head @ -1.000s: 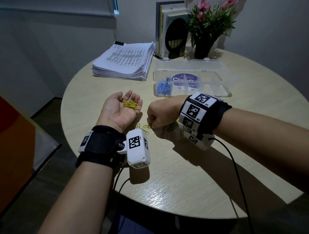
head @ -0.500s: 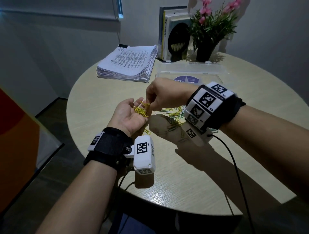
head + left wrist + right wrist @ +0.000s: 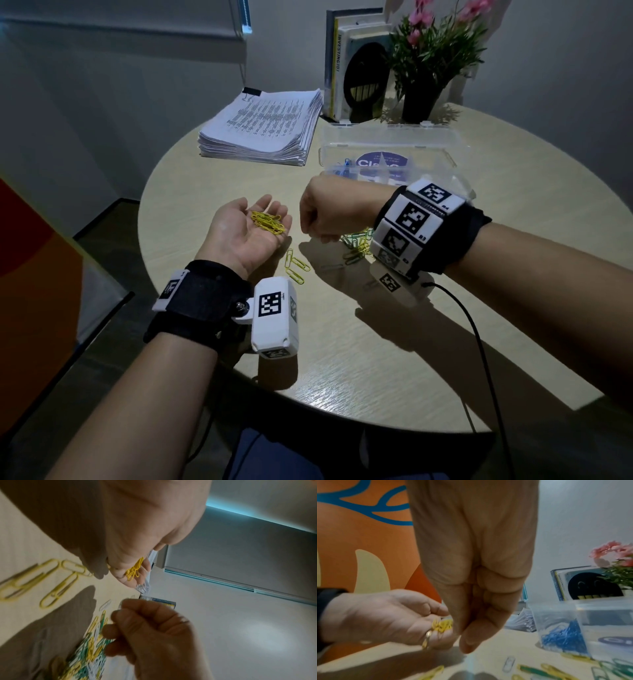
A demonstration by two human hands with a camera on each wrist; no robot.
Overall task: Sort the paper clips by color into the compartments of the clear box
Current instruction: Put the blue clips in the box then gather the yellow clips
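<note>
My left hand (image 3: 239, 236) lies palm up over the table's left side, and a small heap of yellow clips (image 3: 268, 222) (image 3: 442, 625) rests on its relaxed fingers. My right hand (image 3: 322, 214) hovers just to the right of it, fingers curled downward with their tips together (image 3: 471, 642); I see nothing between them. Under the right wrist lies a mixed pile of green, yellow and white clips (image 3: 356, 243) (image 3: 89, 653). Three loose yellow clips (image 3: 295, 265) lie near the left wrist. The clear box (image 3: 445, 150) stands open behind, with blue clips (image 3: 346, 164) (image 3: 565, 635) in its left compartment.
A thick stack of printed papers (image 3: 263, 126) lies at the back left of the round table (image 3: 376, 359). Books (image 3: 356, 65) and a potted plant (image 3: 431, 68) stand behind the box. A black cable (image 3: 479, 342) trails from my right wrist over the front edge.
The right hand rose from the table to the left palm, touched the yellow heap, and has now drawn back to the right, apart from it. The left hand stayed palm up.
</note>
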